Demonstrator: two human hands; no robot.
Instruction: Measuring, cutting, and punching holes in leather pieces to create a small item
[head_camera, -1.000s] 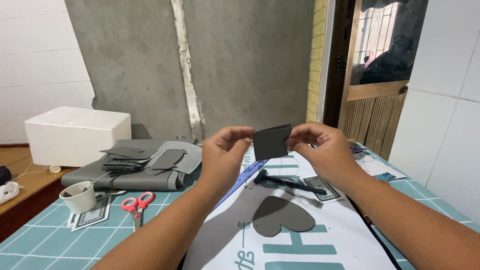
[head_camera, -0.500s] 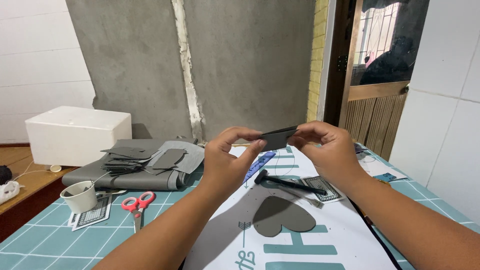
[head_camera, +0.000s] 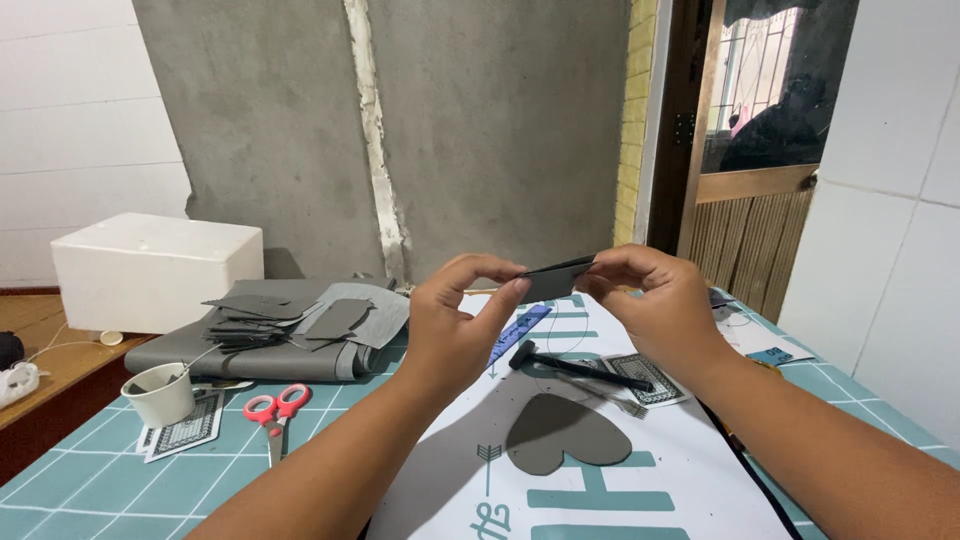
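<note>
Bare concrete wall behind; teal gridded counter (head_camera: 80, 500) below. Both hands raised above counter, left hand (head_camera: 455, 320) and right hand (head_camera: 655, 305) each pinching one end of dark grey sheet piece (head_camera: 555, 280), edge-on, possibly folded. Keep pinch light, ends level, fingertips near edges. Grey heart-shaped cutout (head_camera: 565, 435) near, hammer (head_camera: 570, 365) beyond it, red scissors (head_camera: 272, 410) left.

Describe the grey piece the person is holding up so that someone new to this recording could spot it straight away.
Start at the teal cutting mat covering the table, then look above the white printed sheet at its middle, where the left hand and right hand meet in the air. Pinched between them is a small dark grey piece, seen nearly edge-on. Unlike the grey heart-shaped cutout lying below, it is lifted off the table.
</note>
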